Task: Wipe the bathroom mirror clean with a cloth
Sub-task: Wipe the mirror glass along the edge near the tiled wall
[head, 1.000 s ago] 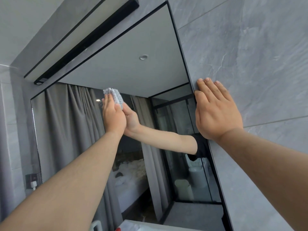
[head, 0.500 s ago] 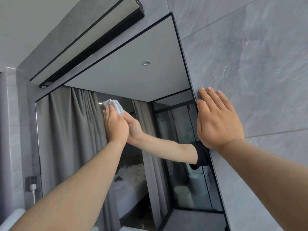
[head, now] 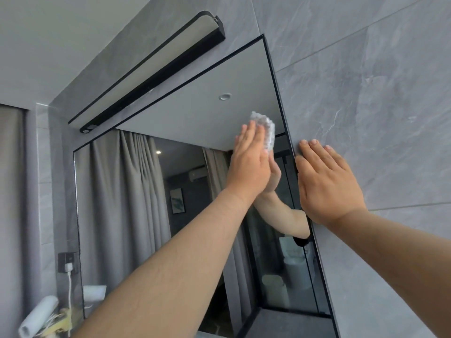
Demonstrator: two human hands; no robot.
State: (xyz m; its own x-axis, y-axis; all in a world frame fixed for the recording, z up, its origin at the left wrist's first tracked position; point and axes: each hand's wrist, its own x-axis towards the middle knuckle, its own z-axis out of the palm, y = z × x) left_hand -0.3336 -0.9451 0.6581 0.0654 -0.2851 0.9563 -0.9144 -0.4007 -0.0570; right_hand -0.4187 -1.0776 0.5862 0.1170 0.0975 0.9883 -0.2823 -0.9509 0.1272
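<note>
The black-framed bathroom mirror fills the middle of the view and reflects curtains, a ceiling and a shower screen. My left hand presses a white textured cloth flat against the glass near the mirror's upper right corner, fingers straight. The cloth shows above and to the right of my fingers. My right hand rests flat on the grey tiled wall, just right of the mirror's right edge, with its thumb at the frame.
A long black light bar hangs on the wall above the mirror. A wall socket with a white plug sits left of the mirror, and a white roll lies at the lower left.
My left hand has slid the cloth to the right across the glass, from mid-mirror to close by the right frame. My right hand has stayed flat on the wall.
</note>
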